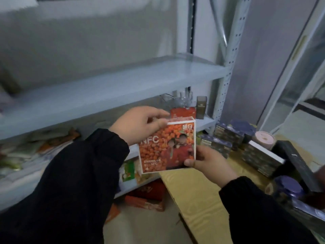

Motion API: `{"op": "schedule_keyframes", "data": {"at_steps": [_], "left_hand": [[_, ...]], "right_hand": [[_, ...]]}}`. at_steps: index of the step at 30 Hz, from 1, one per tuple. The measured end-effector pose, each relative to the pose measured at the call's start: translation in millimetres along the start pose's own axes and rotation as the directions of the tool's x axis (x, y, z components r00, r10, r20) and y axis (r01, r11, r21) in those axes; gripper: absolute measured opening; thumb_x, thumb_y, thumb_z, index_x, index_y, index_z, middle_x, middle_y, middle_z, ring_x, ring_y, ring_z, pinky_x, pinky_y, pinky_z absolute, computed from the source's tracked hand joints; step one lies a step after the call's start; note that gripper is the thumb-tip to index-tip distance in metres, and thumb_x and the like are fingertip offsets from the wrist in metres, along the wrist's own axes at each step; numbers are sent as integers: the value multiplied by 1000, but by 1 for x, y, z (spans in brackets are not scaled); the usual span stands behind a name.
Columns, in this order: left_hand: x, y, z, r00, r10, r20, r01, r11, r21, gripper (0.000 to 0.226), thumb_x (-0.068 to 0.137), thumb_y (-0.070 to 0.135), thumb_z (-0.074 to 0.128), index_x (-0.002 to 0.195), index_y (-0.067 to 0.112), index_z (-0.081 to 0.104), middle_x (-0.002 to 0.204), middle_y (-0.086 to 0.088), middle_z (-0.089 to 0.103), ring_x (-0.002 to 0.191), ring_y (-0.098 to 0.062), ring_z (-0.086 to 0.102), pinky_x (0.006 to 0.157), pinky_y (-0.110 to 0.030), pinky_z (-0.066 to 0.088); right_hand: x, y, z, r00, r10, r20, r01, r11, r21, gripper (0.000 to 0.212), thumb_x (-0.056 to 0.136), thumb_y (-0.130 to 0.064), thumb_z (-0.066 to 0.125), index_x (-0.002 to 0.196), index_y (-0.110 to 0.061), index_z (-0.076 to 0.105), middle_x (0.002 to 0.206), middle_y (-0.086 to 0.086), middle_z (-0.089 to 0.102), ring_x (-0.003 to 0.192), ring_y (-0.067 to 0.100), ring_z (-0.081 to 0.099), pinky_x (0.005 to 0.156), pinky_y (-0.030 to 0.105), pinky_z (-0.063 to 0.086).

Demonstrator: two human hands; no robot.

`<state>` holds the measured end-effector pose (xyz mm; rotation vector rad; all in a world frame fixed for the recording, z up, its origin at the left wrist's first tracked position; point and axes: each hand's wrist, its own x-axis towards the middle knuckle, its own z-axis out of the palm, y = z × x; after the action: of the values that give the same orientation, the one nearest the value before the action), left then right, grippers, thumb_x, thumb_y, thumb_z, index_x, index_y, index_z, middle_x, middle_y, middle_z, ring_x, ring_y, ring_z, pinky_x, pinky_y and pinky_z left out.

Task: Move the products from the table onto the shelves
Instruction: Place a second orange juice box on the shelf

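- You hold one orange box in the air above the left edge of the table, before the right end of the lower shelf.
- Your left hand pinches its top left corner; your right hand grips the bottom right corner.
- Risk — corner holds are thin: let one go early and the box may twist and drop, or knock the red pack on that shelf.
- On the table: at least three dark boxes, one pink roll — blur hides more.
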<state>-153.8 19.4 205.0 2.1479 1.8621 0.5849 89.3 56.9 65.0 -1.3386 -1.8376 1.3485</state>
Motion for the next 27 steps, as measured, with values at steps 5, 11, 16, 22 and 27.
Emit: {"op": "schedule_keyframes", "data": {"at_steps": [5, 11, 16, 22, 27], "left_hand": [[-26, -99, -71, 903, -171, -393, 143, 985, -99, 30, 102, 37, 49, 130, 32, 62, 120, 13, 62, 102, -4, 56, 86, -24, 42], [-63, -234, -125, 829, -371, -419, 457, 880, 125, 41, 102, 39, 48, 141, 27, 53, 143, 2, 51, 131, -18, 48, 108, -32, 34], [-77, -314, -136, 805, -491, -333, 576, 783, 236, 43, 99, 50, 37, 128, 28, 61, 124, -1, 58, 116, -23, 57, 99, -37, 45], [-65, -357, -138, 889, -377, -261, 458, 756, 468, 66, 83, 60, 10, 120, 33, 57, 114, 6, 55, 110, -18, 50, 93, -38, 46], [-53, -378, -144, 885, -335, -323, 452, 784, 426, 29, 95, 47, 34, 108, 33, 56, 100, 6, 53, 98, -20, 51, 83, -36, 44]], "right_hand": [[57, -62, 40, 995, -94, 21, 94, 995, 21, 36, 83, -29, 84, 115, -34, 69, 113, -17, 75, 107, 6, 70, 97, 41, 56], [124, -156, 101, 956, -293, -14, 293, 954, 68, 25, 90, -19, 78, 112, -30, 72, 108, -19, 76, 103, 3, 71, 94, 37, 53], [184, -220, 156, 912, -408, -33, 409, 910, 64, 28, 88, -19, 79, 113, -28, 71, 104, -21, 76, 98, 0, 71, 89, 33, 54], [260, -268, 200, 905, -423, 52, 426, 899, -101, 26, 87, -27, 80, 109, -32, 66, 103, -19, 75, 99, 5, 70, 89, 32, 53], [315, -293, 235, 908, -358, 218, 412, 858, -306, 38, 90, -30, 77, 122, -24, 57, 117, -5, 70, 109, 19, 66, 97, 37, 51]]}}
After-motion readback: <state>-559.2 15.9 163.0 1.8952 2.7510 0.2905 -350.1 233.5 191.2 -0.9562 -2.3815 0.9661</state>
